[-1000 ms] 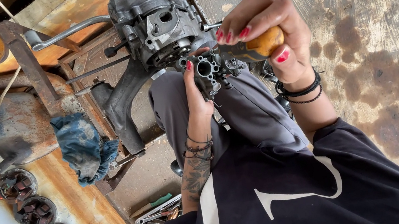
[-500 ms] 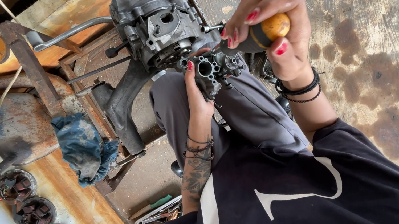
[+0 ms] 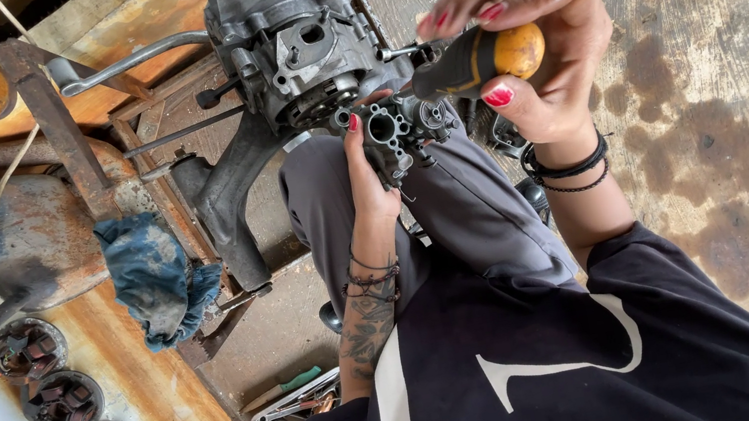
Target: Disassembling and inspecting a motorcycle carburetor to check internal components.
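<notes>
We are sitting before the grey cast engine, ribbed and greasy, propped on a rusty frame; just below it, over our lap, our left hand is gripping the small metal carburettor from beneath; it looks stiff, light and oily, so the body seems the safest hold; our right hand is clenching a screwdriver by its smooth black-and-orange handle.

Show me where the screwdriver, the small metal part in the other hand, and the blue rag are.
screwdriver (image 3: 481, 59), head view, on its black and orange handle.
small metal part (image 3: 394, 131), head view, on its body with round holes.
blue rag (image 3: 152, 276), head view, on the crumpled middle.
</notes>
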